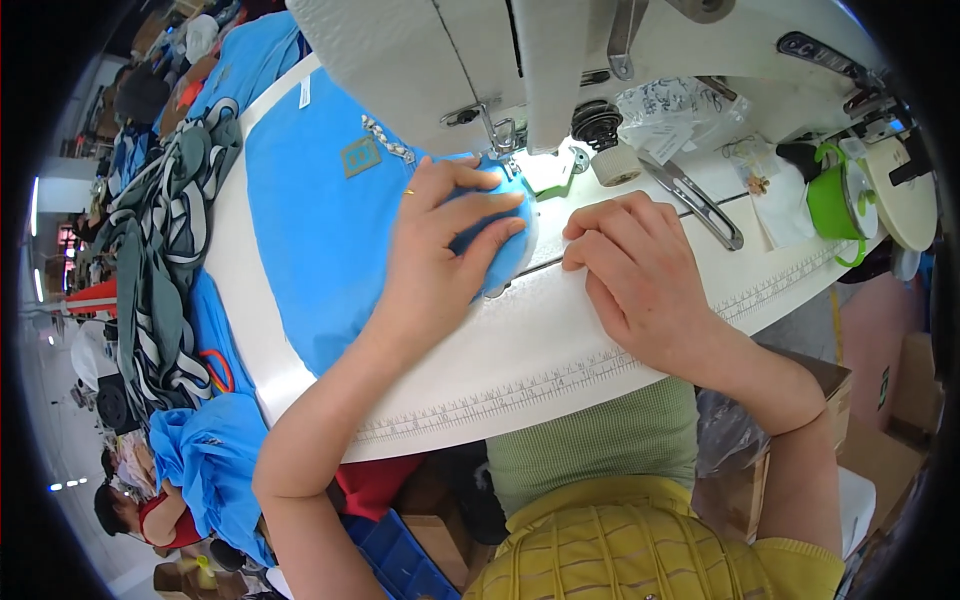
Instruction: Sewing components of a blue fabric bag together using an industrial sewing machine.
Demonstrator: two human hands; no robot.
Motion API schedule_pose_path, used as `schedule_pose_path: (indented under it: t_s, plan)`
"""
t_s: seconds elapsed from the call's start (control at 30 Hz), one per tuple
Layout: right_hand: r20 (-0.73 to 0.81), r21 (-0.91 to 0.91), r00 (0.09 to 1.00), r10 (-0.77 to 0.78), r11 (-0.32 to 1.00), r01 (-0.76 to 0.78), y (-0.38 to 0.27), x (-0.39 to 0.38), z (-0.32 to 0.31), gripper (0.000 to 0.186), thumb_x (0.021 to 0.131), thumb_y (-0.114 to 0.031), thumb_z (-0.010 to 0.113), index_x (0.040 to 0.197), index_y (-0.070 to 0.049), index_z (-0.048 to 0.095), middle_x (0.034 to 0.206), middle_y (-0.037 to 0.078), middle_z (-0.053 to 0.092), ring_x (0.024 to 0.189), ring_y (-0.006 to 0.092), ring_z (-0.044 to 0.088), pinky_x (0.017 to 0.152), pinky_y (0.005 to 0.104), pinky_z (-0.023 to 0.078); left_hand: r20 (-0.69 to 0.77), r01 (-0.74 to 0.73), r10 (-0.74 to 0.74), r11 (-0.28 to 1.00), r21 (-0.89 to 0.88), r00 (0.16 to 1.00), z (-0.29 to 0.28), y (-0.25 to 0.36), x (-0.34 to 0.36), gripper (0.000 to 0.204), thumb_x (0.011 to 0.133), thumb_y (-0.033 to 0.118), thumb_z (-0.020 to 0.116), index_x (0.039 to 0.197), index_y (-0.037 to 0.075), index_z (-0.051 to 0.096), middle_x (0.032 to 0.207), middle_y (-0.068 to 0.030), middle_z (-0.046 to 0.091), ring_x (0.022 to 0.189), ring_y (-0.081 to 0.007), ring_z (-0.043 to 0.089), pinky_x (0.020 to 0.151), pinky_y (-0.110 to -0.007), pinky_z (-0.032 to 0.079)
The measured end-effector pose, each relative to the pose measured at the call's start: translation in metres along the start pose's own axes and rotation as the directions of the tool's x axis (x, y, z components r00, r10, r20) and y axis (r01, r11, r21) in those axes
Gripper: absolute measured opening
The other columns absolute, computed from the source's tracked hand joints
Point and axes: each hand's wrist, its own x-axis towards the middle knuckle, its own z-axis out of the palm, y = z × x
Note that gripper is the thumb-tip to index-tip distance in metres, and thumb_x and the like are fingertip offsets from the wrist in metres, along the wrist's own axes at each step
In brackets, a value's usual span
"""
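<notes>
Under the front of a white sewing machine (550, 70) lay a big blue cloth (310, 220), spread flat with its round edge by the small metal foot (512, 168). That round edge had a pale rim. A dull green patch (361, 156) was on the cloth, and a white tag (305, 93) sat near its top edge, so those bits looked done, but I could not tell if they were sewn down. The sewing at the round edge looked only part way, since the cloth was not yet free of the machine. How much edge was left was hidden by the hand.

The left hand (440, 235) lay on the cloth with its fingers spread, pressing it down. The right hand (645, 275) was on the white counter (560, 340), just beside the cloth, with its fingers curled in. I could not tell if they held something tiny.

Farther right lay silver snips (700, 205) and a green cup (833, 205). Off to the left was a heap of more blue cloth (215, 450); whether that was finished or waiting, I could not tell.
</notes>
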Motion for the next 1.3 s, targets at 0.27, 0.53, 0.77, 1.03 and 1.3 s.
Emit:
schedule_pose_path:
  t_s: [0.27,0.53,0.77,1.03,1.3]
  plan:
    - [0.0,0.013,1.0,0.003,1.0,-0.003,0.0,0.001,0.0,0.02,0.077,0.001,0.069,0.094,-0.007,0.064,0.109,0.004,0.061,0.103,0.0251,0.056,0.09,0.0398,0.043,0.054,0.03,-0.031,0.999,0.025,0.998,-0.004,0.003,0.003,0.021,0.081,0.011,0.084,0.102,0.008,0.084,0.117,-0.0124,0.064,0.117,-0.0323,0.058,0.103,-0.043,0.045]
    - [-0.024,0.022,1.0,-0.012,1.0,0.012,0.001,0.0,0.002,0.019,0.076,0.001,0.065,0.093,-0.007,0.062,0.109,0.005,0.062,0.103,0.0259,0.056,0.089,0.0393,0.043,0.128,0.005,-0.019,0.994,0.107,0.992,-0.013,0.005,0.011,0.027,0.087,0.013,0.082,0.114,0.015,0.083,0.13,-0.0139,0.059,0.128,-0.0334,0.054,0.109,-0.04,0.042]
    - [-0.027,0.042,1.0,-0.008,0.999,0.009,0.002,-0.002,0.002,0.023,0.075,0.007,0.064,0.093,-0.007,0.062,0.112,0.006,0.063,0.103,0.0269,0.056,0.085,0.0394,0.044,0.108,0.081,-0.09,0.994,0.078,0.99,-0.011,0.003,0.011,0.027,0.086,0.01,0.083,0.113,0.015,0.084,0.134,-0.013,0.059,0.128,-0.0309,0.055,0.109,-0.038,0.043]
    - [-0.031,0.035,1.0,-0.003,0.999,0.004,0.002,-0.003,0.003,0.022,0.075,0.007,0.064,0.093,-0.006,0.062,0.111,0.006,0.063,0.104,0.0278,0.057,0.086,0.0396,0.045,0.196,0.022,-0.042,0.995,0.1,0.98,-0.027,0.004,0.012,0.028,0.086,0.009,0.083,0.112,0.017,0.084,0.133,-0.0123,0.058,0.13,-0.0304,0.053,0.11,-0.041,0.042]
    - [-0.064,0.005,0.997,-0.034,0.999,0.034,0.004,-0.002,0.007,0.016,0.078,-0.002,0.065,0.093,-0.008,0.061,0.109,0.005,0.062,0.103,0.0255,0.057,0.087,0.0385,0.045,0.182,-0.033,-0.01,0.973,0.228,0.983,-0.019,0.012,0.006,0.028,0.09,0.013,0.078,0.117,0.02,0.083,0.13,-0.0157,0.057,0.123,-0.0363,0.051,0.11,-0.048,0.037]
